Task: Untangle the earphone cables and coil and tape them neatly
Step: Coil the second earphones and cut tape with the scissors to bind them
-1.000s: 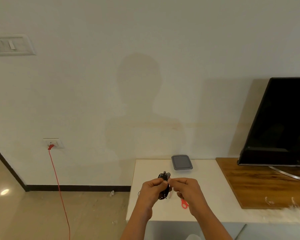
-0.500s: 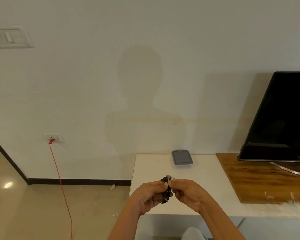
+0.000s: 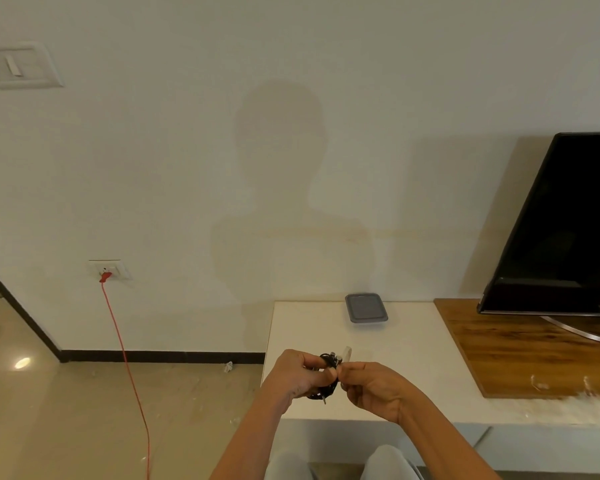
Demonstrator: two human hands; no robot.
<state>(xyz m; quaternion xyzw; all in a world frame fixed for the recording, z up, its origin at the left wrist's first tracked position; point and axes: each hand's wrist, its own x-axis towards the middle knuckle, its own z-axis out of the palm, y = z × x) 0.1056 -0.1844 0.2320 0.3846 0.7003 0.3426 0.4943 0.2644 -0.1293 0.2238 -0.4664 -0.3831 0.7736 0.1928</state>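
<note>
Both hands' fingers [image 3: 321, 373] pinched on black earphone coil [image 3: 323, 393], seemingly taped

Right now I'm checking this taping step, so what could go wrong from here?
The black coil is pinched only between the left hand and the right hand; a loose grip could let the loops spring apart. The pale tape strip stands free and might stick to itself. A plug end dangles and could be left outside the wrap.

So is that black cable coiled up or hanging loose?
Coiled: the earphone cable forms a small bundle held between the left hand and right hand.
</note>
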